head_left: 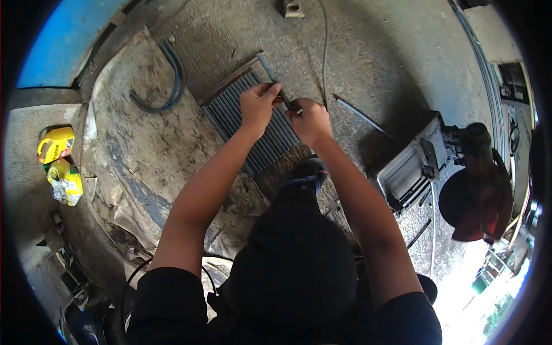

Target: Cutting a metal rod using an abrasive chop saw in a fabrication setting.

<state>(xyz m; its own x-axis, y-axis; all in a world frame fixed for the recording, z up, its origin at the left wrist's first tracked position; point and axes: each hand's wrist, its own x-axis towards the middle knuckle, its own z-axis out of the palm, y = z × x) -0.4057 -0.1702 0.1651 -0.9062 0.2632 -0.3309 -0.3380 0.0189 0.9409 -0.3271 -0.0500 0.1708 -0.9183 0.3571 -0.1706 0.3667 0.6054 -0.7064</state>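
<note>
A slatted metal grate (244,118) of parallel dark bars lies on the floor ahead of me. Along its right side runs a slim dark bar (268,68), its far end near the grate's top corner. My left hand (260,109) is closed around the middle of this bar, thumb and fingers pinched. Close beside it, my right hand (311,122) grips the bar's nearer part with curled fingers. Whether the bar touches the grate is hidden behind my hands. My shoe (310,178) rests by the grate's near edge.
A stained sheet (144,126) covers the floor at left, with curved blue-grey strips (177,86) on it. Farther left are a yellow jug (57,144) and yellow bag (65,183). Rightward lie a metal rod (362,117), a grey metal tray-like part (402,167) and a dark-red round-guarded machine (477,190).
</note>
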